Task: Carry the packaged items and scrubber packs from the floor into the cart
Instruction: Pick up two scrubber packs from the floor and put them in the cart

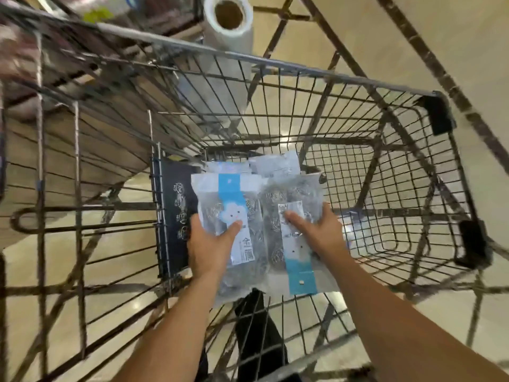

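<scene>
I look straight down into a grey wire cart [303, 70]. My left hand [210, 245] grips a clear scrubber pack [228, 197] with a blue strip and a white cloud face, steel scrubbers inside. My right hand [322, 230] holds a second scrubber pack [298, 260] turned the other way, its blue strip pointing toward me. Both packs hang side by side inside the cart's basket, above its wire floor. More clear packs [278, 165] show behind them, and I cannot tell which hand holds those. A dark flat package [176, 208] stands upright against the cart's inner wire panel, left of my left hand.
A roll of clear plastic film [228, 26] stands upright just beyond the cart's far rim. Cardboard boxes [115, 128] lie outside the cart's left wall. Shiny beige floor [468, 37] shows through the wires. The basket's right half [399, 216] holds nothing. A dark-clothed leg [259, 326] shows below.
</scene>
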`<state>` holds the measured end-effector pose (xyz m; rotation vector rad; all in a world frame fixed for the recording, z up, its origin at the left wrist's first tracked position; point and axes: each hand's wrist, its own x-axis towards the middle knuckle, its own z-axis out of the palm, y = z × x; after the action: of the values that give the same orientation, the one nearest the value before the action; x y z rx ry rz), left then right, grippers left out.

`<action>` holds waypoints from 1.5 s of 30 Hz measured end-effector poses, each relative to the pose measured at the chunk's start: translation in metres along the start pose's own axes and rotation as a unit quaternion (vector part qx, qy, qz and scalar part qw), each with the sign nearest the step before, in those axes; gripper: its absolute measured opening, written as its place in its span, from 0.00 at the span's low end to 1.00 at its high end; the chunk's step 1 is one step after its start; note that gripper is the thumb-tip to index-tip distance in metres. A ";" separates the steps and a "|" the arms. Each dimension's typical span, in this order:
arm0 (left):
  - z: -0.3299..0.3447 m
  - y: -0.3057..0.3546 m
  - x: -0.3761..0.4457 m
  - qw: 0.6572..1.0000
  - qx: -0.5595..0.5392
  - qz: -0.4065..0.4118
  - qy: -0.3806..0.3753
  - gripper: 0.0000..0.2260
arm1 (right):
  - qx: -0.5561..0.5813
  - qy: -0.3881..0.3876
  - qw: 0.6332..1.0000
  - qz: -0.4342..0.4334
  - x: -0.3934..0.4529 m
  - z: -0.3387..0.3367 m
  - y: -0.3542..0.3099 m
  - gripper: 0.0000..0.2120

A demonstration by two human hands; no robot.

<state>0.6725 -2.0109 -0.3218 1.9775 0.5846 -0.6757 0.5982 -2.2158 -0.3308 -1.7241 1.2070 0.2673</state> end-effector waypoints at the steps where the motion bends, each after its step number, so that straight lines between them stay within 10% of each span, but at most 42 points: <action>1: 0.005 -0.010 0.003 1.000 0.005 -0.010 0.005 0.35 | -0.011 -0.004 1.000 0.002 0.006 0.007 0.008 0.35; 7: 0.022 -0.046 0.018 0.996 0.059 -0.064 0.017 0.32 | -0.032 -0.046 0.998 0.024 0.029 0.035 0.027 0.42; 11: 0.032 -0.047 0.023 0.986 0.151 -0.066 0.027 0.35 | -0.031 -0.027 0.999 0.028 0.041 0.049 0.053 0.69; 16: 0.037 -0.036 0.022 0.964 0.249 -0.077 0.047 0.35 | -0.055 -0.047 0.994 0.079 0.034 0.052 0.038 0.48; 24: 0.031 -0.022 0.008 0.958 0.260 -0.116 0.042 0.33 | -0.228 -0.010 0.967 0.113 0.031 0.042 0.026 0.50; 31: -0.005 0.005 -0.031 0.929 0.365 -0.010 0.065 0.21 | -0.364 -0.013 0.929 -0.067 -0.009 0.017 -0.030 0.37; 38: -0.091 0.076 -0.091 0.806 0.516 0.283 0.067 0.22 | -0.464 -0.049 0.825 -0.318 -0.092 -0.001 -0.120 0.28; 45: -0.226 0.136 -0.168 0.732 0.555 0.337 0.206 0.18 | -0.468 -0.034 0.747 -0.471 -0.191 0.012 -0.229 0.29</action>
<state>0.6866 -1.8939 -0.0325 3.2261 -0.5026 -0.0360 0.6959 -2.0857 -0.0809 -2.9201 -0.0930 0.3219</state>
